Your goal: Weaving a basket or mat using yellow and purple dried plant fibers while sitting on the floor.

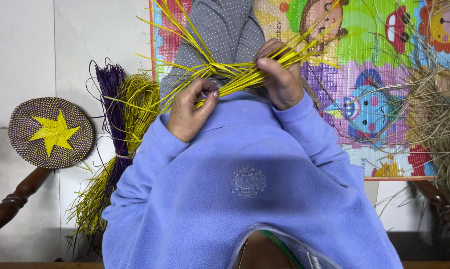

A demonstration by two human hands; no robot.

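My left hand (191, 108) pinches several yellow weaving strands (237, 74) between thumb and fingers, just above my blue fleece top (245, 184). A little to the right, my right hand (281, 73) is closed around the same crossed bundle, whose strands fan up and outwards. The bundle is held over my lap, above grey dotted trousers (225, 30).
A round woven mat, purple with a yellow star (51, 132), lies on the white floor at left. Beside it lie bundles of purple (110, 99) and yellow (135, 107) strands. A colourful play mat (374, 74) covers the floor at right, with dry straw (439, 114) on it. Dark wooden chair legs (13, 201) show below.
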